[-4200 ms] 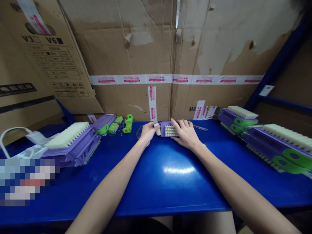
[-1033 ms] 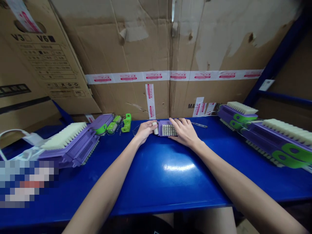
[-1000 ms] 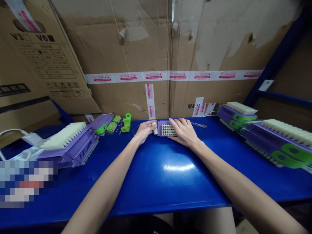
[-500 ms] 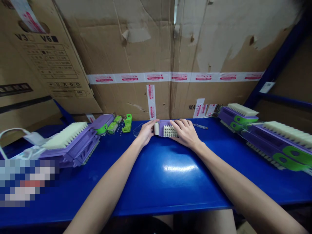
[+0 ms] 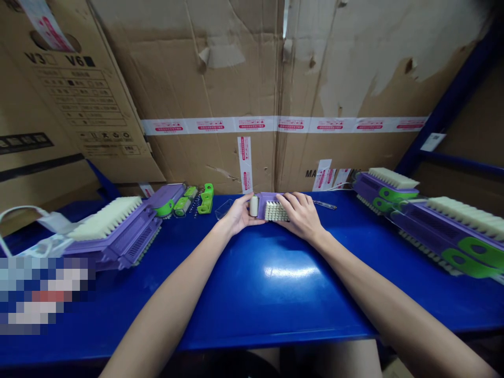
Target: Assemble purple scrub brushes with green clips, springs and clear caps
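We have a small purple brush block [image 5: 271, 206] at the far middle of the blue counter [image 5: 275, 273], close to the cardboard boxes [image 5: 236, 94] that wall off the back, tipped so its pale bristle tufts face us. Our right hand [image 5: 301, 215] lies over its right end with fingers curled across the top, clenched on the block, which looks like a way to keep it from sliding. Our left hand [image 5: 238, 214] closes around a short white roller [image 5: 254, 206] and holds it upright against the block's left end, touching it; the grip there is a pinch of thumb and fingers on the roller. Just behind the left hand lies a clear plastic piece [image 5: 224, 208], and a thin pen-like tool [image 5: 325, 205] rests just right of the right hand. Farther left sit loose green clips [image 5: 205, 199] and a smaller purple and green part [image 5: 167, 199], near at hand, we judge, as stock. At the left edge a long purple brush assembly [image 5: 114, 231] lies tilted with its bristles up, and on the right two more purple and green assemblies [image 5: 433, 220] lie end to end, well apart from our hands.
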Demonstrator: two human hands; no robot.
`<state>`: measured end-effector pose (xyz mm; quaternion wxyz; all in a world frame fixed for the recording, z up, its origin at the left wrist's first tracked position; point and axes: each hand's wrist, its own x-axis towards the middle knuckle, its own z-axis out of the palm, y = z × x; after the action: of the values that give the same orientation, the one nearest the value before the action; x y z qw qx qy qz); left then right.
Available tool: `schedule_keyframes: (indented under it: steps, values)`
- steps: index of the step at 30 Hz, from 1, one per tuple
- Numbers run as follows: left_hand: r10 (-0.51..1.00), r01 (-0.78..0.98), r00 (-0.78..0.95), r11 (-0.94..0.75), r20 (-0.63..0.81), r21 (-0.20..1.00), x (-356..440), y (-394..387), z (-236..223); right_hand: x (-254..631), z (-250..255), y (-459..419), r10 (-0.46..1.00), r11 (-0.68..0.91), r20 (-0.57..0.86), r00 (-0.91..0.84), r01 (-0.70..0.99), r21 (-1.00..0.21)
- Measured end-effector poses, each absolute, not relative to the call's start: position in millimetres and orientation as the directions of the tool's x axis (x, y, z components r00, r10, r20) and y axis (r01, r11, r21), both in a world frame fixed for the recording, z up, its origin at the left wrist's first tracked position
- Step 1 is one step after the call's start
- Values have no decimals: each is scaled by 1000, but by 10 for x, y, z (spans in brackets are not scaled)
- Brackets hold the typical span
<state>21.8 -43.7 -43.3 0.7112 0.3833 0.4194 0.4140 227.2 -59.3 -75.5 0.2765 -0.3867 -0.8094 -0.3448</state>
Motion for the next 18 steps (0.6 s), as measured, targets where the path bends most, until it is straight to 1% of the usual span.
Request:
schedule_keyframes:
  steps: [3,6,10,12,15,18]
  values:
    - [919,-268,308,334,-249,904,212,-425,-449,2282,-754,-600,466,454,698,-543,824,338]
    - [923,-251,295,326,-249,911,216,-414,-474,2287,-751,-605,484,456,683,-547,824,337]
    - [931,-189,258,312,-259,931,235,-419,-503,2270,-748,-600,497,457,684,-534,831,317]
    - [945,-141,219,279,-245,950,256,-436,-509,2259,-745,-595,508,451,686,-520,840,303]
    - [986,-71,113,133,-125,989,286,-454,-496,2260,-734,-594,528,433,682,-505,852,295]
    - [991,-72,-119,-68,59,995,278,-429,-446,2278,-718,-600,556,392,681,-477,873,291]
